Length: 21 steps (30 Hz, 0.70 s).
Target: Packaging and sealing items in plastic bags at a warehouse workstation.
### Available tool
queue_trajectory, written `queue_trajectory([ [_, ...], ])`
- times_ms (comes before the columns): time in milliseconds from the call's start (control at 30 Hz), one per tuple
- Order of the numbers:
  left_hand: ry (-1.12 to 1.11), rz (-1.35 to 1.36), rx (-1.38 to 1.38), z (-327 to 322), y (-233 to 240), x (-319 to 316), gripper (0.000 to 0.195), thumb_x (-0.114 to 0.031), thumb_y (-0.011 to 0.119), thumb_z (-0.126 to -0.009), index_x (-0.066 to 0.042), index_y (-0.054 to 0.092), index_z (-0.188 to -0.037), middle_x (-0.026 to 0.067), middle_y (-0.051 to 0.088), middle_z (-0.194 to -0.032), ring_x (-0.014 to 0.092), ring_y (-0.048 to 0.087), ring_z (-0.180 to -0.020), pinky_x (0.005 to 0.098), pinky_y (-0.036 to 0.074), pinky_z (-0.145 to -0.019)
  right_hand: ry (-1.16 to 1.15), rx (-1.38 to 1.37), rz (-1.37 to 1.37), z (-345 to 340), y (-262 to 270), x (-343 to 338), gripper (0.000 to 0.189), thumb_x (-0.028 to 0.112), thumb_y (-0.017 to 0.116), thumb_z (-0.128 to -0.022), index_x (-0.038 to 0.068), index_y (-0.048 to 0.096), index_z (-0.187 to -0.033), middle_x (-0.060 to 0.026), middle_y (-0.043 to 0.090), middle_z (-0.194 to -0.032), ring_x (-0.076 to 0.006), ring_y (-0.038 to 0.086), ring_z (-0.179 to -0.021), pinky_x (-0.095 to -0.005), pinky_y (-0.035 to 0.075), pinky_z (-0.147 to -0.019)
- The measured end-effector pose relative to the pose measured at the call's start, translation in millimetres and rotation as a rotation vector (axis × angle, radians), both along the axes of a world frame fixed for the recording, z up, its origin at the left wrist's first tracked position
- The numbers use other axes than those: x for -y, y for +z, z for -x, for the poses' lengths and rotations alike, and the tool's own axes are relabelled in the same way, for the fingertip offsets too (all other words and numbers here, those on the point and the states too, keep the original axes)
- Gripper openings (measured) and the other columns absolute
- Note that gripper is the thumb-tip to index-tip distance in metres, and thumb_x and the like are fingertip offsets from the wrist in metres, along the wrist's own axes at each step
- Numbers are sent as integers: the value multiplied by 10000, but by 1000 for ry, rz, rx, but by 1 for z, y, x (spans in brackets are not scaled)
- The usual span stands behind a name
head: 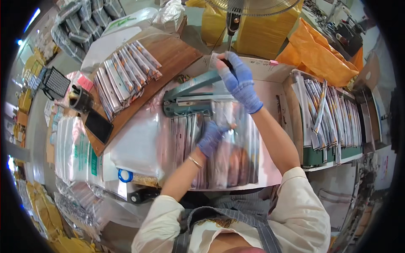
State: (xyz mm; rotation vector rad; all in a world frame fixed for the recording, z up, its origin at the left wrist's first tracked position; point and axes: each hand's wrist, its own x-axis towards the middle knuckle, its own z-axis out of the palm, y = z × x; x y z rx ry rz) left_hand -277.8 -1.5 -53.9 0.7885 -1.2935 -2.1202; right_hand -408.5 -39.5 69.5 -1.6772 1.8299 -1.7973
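Observation:
A blue fingerless knit glove covers my right hand [235, 77], which is closed around the black end of a teal impulse sealer's raised arm [193, 84]. The sealer's base [186, 107] lies below it, across the carton. My left hand [211, 137], gloved alike and blurred, grips the upper left part of a clear plastic packet [237, 163] with an orange print. That packet sits just in front of the sealer, over a row of upright flat packets [182, 136]. Its lower part is smeared by motion, and the left fingertips are partly hidden.
A wooden board [171, 52] at left carries fanned packets [126, 76], a phone [99, 126] and a black cup [80, 99]. Clear plastic bags [136, 142] lie nearer. At right stands a box of packets [332, 117]; behind are a fan [234, 19] and an orange sack [319, 53].

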Motion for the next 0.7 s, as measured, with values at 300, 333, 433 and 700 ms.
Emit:
queue_trajectory([
  [300, 507, 606, 503, -122, -16, 40, 983, -399, 788, -596, 12, 275, -1327, 201, 434, -1267, 286, 460, -1126, 346, 365, -955, 93, 520, -48, 50, -142, -6, 160, 114, 525, -874, 15, 622, -953, -5, 575, -783, -79, 505, -700, -204, 417, -667],
  [333, 312, 668, 720, -133, 8, 31, 1265, -522, 792, -503, -14, 45, -1388, 259, 229, -1381, 343, 298, -1255, 375, 283, -1021, 54, 535, -43, 47, -143, -7, 145, 93, 521, -879, 26, 623, -956, -8, 578, -789, -72, 506, -706, -201, 418, -681],
  [433, 153, 602, 879, -150, -15, -4, 1298, -549, 784, -484, -25, 24, -1397, 266, 219, -1382, 364, 251, -1281, 378, 237, -1049, 49, 549, 7, 33, -139, -10, 147, 99, 523, -879, 27, 621, -963, -14, 580, -784, -76, 511, -705, -205, 424, -689],
  [700, 170, 399, 696, -138, -40, -3, 1289, -477, 803, -495, 56, 26, -1376, 243, 114, -1423, 310, 97, -1341, 329, 131, -1083, -69, 507, 105, 44, -147, -10, 169, 150, 523, -887, 29, 610, -966, -19, 575, -810, -93, 515, -743, -209, 428, -716],
])
